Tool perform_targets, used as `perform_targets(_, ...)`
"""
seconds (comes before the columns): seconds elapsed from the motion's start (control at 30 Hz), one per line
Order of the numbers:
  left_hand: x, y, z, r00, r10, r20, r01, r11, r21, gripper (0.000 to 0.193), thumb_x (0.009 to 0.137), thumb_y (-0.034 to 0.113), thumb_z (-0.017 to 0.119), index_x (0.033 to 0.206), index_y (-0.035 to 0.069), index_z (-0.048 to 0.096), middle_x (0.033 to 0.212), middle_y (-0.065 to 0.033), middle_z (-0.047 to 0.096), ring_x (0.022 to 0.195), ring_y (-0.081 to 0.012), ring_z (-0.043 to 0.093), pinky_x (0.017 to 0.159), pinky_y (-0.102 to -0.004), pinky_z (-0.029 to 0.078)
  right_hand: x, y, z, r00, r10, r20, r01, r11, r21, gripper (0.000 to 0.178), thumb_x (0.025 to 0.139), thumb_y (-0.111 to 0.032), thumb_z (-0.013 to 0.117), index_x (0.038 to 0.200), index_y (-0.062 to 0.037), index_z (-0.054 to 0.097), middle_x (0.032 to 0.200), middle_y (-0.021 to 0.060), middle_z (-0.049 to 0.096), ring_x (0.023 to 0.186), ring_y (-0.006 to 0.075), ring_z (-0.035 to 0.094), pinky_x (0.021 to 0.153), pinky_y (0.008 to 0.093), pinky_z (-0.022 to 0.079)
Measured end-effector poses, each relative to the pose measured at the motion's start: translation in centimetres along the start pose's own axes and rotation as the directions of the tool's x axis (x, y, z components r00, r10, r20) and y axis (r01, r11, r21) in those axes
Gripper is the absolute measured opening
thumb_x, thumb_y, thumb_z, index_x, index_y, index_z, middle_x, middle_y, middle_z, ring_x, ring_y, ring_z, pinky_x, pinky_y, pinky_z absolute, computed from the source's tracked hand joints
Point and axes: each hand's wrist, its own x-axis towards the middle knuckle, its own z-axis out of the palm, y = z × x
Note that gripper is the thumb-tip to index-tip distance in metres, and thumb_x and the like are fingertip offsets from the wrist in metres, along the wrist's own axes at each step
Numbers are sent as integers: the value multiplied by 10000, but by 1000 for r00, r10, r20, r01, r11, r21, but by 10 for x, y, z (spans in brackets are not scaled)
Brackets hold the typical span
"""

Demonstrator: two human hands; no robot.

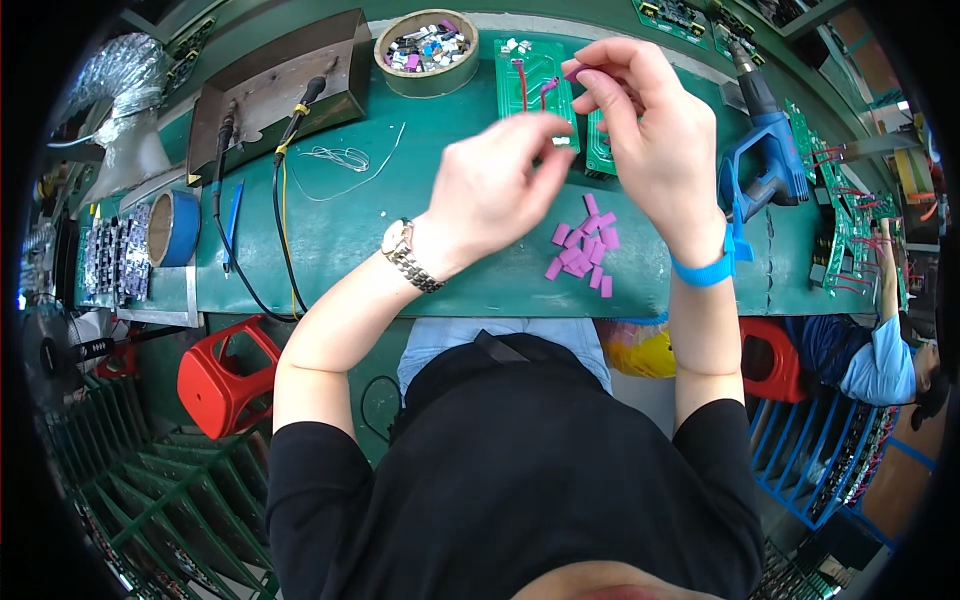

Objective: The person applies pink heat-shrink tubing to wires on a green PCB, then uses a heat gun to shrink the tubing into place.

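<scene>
My right hand point(655, 135) is raised at the back of the bench, its fingertips pinching a purple piece of sleeve point(575, 72). My left hand point(500, 180) hovers over the near edge of a green circuit board point(510, 75), fingers curled, thumb and index apart. A small white part point(562, 141) shows between those two tips; it looks to lie on the board. Red wires with purple-sleeved ends point(548, 88) stand up from the board. Beside it, a second green board point(598, 150) is partly hidden by my right hand. Purple sleeve pieces point(585, 240) lie loosely heaped nearer me.
A round tub point(428, 78) holds mixed small parts. Soldering irons point(298, 115) rest at a metal tray point(330, 60), near thin wire point(345, 157). A blue heat gun point(765, 140) and wired boards point(840, 220) stand at right. A co-worker point(880, 365) sits beyond.
</scene>
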Motion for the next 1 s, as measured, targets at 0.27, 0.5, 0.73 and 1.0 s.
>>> perform_targets(0.27,16,-24,11,986,-139,-98,122,980,-160,190,906,134,622,1066,32,631,682,-26,657,506,-64,587,464,-214,468,9,11,0,988,50,145,-48,999,-23,129,911,-22,548,1025,-34,607,917,35,696,739,66,632,617,212,485)
perform_targets(0.5,22,-22,10,971,-230,-64,205,940,-272,145,912,151,589,969,37,658,687,-93,635,548,-169,627,503,-291,489,16,12,-7,966,144,214,-140,990,-32,128,908,-21,554,1023,-25,609,937,30,685,802,83,636,670,215,493)
perform_targets(0.73,22,-21,9,961,-275,-39,246,907,-341,152,916,147,584,975,31,661,691,-77,636,523,-132,615,486,-269,486,17,16,-5,978,28,205,-29,1000,0,148,902,-3,554,1027,-31,627,902,36,684,791,97,647,693,232,510)
perform_targets(1.0,19,-27,14,970,-227,-87,191,934,-302,120,900,138,611,941,37,662,697,-92,641,527,-156,617,483,-278,479,15,28,-2,975,-167,146,188,970,-151,93,871,-106,605,961,-98,622,806,125,647,727,315,635,622,331,511)
